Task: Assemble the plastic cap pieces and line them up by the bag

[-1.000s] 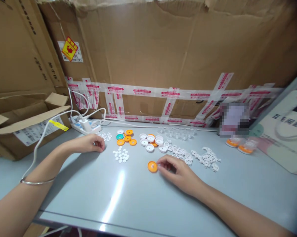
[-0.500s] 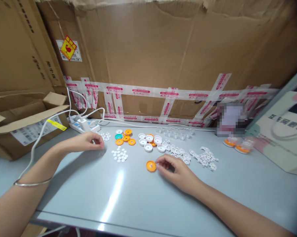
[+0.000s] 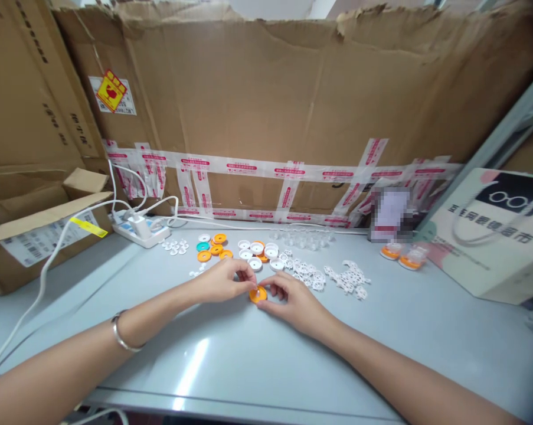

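Note:
An orange round plastic disc (image 3: 258, 297) lies on the grey table in front of me, with a small whitish piece at its centre. My right hand (image 3: 295, 300) grips its right edge between thumb and fingers. From the left, my left hand (image 3: 226, 278) reaches over the disc, thumb and fingertips pinched together at its centre. Whatever is in that pinch is too small to make out. Just behind my hands are white round cups (image 3: 254, 264) and a group of orange discs (image 3: 204, 256) with one teal disc (image 3: 202, 246). Small white round pieces (image 3: 198, 270) are partly hidden by my left hand.
White openwork pieces (image 3: 308, 274) lie beyond my right hand, with clear plastic parts (image 3: 299, 236) behind. Two orange-based assemblies (image 3: 411, 260) stand near a paper bag (image 3: 483, 248). A power strip (image 3: 144, 236), small whitish pieces (image 3: 175, 247) and an open carton (image 3: 40, 236) are at left.
My left hand has moved right, from beside the small pieces near the power strip to the orange disc. My right hand stays at the disc's edge. The view has shifted slightly.

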The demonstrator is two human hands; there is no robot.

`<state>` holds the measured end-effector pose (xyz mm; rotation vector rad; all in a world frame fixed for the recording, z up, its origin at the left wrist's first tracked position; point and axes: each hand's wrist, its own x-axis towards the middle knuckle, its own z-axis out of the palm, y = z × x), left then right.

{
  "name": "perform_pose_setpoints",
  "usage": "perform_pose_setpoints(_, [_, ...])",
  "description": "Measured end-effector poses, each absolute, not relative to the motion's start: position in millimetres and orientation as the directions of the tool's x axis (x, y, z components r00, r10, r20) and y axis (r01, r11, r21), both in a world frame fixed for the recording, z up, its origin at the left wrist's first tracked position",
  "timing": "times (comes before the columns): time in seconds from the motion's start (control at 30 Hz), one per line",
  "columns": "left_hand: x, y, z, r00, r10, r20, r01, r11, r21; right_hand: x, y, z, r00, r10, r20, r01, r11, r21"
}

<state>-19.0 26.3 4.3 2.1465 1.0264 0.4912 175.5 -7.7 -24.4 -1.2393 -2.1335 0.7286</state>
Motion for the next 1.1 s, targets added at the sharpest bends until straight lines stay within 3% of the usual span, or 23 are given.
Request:
perform_pose_setpoints(0.5, [-14.4,27.2,-0.3,0.618,0.786,0.028,0.559,-0.464,0.687,171.6,-6.6,-25.1,-0.41,0.88,0.239,0.599,0.457,-0.658])
perform_pose_setpoints(0.93, [-16.6,20.0,2.6,0.698,0.691,0.188,0.53,-0.675,0.513,170.6,-7.4,-23.6,-0.409,0.88,0.242,0.62,0.463,-0.634])
perform_pose_setpoints(1.1, [-17.5,20.7,-0.5,0.692,0.696,0.193,0.528,-0.67,0.522,170.0,-7.2,-23.3,-0.41,0.877,0.252,0.625,0.471,-0.623])
